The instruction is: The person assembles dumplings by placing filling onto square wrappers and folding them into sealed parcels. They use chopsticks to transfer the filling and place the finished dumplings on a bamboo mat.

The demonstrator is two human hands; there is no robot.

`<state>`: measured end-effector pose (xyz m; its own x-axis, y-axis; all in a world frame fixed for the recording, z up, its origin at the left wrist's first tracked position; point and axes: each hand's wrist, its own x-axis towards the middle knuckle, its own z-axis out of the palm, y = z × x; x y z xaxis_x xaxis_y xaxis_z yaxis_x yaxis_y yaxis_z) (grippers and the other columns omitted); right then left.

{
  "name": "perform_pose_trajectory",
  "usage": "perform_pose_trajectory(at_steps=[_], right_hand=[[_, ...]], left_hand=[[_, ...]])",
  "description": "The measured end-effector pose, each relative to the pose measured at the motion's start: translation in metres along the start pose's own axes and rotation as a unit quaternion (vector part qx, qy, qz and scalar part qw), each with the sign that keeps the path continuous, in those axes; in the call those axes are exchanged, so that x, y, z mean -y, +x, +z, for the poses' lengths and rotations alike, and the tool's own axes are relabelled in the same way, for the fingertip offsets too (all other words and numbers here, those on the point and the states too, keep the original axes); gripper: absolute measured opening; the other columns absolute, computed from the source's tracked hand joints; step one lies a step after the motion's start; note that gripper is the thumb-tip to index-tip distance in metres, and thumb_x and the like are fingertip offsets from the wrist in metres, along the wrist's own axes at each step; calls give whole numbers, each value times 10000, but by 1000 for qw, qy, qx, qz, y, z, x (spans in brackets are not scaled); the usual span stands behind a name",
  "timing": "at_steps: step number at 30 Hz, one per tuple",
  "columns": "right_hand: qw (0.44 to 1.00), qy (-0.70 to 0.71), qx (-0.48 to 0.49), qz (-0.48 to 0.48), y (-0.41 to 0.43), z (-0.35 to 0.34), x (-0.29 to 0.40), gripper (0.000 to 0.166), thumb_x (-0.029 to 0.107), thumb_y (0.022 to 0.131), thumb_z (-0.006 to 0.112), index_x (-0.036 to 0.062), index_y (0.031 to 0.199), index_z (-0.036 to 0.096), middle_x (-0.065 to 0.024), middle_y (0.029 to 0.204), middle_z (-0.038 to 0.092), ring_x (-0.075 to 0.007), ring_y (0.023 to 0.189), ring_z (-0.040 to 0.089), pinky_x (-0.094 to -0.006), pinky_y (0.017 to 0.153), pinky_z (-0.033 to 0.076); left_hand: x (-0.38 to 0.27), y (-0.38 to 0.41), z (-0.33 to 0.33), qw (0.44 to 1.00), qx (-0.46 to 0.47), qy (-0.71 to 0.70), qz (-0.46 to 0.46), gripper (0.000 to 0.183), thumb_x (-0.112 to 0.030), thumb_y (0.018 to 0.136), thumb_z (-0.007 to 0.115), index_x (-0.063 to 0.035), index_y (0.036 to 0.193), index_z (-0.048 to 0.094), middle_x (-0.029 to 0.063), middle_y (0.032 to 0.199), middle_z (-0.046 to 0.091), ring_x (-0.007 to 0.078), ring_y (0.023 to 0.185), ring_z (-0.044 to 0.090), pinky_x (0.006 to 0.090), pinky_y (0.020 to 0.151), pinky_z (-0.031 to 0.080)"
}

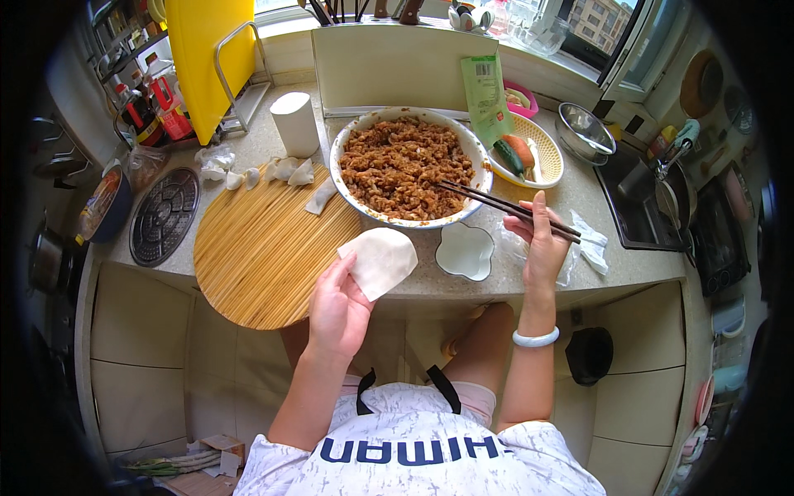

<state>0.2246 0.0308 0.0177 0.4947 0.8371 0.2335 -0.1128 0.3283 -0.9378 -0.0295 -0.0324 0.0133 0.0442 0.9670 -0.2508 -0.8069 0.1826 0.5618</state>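
Note:
Flat across the fingers of my left hand [341,310] lies a thin white dough wrapper [383,260], held at its lower left edge by the thumb. My right hand [543,242] grips a pair of dark chopsticks [508,211], whose tips touch the brown minced filling [409,164] in a large white bowl [482,186]. A round slatted bamboo board [267,260] lies left of the bowl, with several folded dough pieces [286,168] along its far edge and one pale folded piece [321,196] near the bowl. A small white scalloped dish [465,251] stands below the bowl.
A paper roll [296,124] and a yellow cutting board [208,62] stand at the back left. A black perforated steamer plate [165,217] lies left of the board. Behind my right hand, a yellow basket [555,149] holds vegetables; crumpled plastic and tissue [589,242] lie nearby. The sink [639,211] is far right.

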Motion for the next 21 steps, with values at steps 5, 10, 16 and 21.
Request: perform_pose_trajectory(at_steps=[5, 10, 16, 21], right_hand=[[999, 24, -39, -4, -3, 6, 2, 349, 265, 899, 598, -75, 820, 611, -152, 673, 640, -204, 548, 656, -273, 533, 569], [998, 24, -41, -27, -5, 11, 13, 330, 249, 906, 589, -68, 819, 613, -138, 652, 642, -192, 542, 651, -262, 532, 556], [983, -94, 21, -157, -19, 18, 16, 289, 207, 902, 606, -70, 827, 637, -119, 656, 652, -135, 577, 632, -224, 569, 488], [990, -90, 32, -101, -43, 24, 14, 284, 189, 901, 609, -80, 818, 644, -117, 662, 654, -135, 572, 632, -216, 565, 469]], left_hand=[[2, 5, 1, 1000, 9, -25, 12, 356, -151, 976, 348, 66, 1253, 399, 174, 1256, 512, 264, 1177, 506, 423, 1023, 405], [-1, 8, 9, 999, 27, -33, 18, 365, -151, 981, 345, 75, 1264, 388, 177, 1257, 514, 258, 1174, 511, 408, 1022, 409], [-2, 12, 13, 999, 22, -28, 26, 369, -146, 982, 341, 91, 1261, 383, 181, 1261, 509, 257, 1176, 509, 400, 1020, 412], [-2, 13, 12, 999, 4, -15, 35, 369, -142, 982, 343, 104, 1254, 381, 197, 1264, 500, 271, 1182, 500, 410, 1028, 402]])
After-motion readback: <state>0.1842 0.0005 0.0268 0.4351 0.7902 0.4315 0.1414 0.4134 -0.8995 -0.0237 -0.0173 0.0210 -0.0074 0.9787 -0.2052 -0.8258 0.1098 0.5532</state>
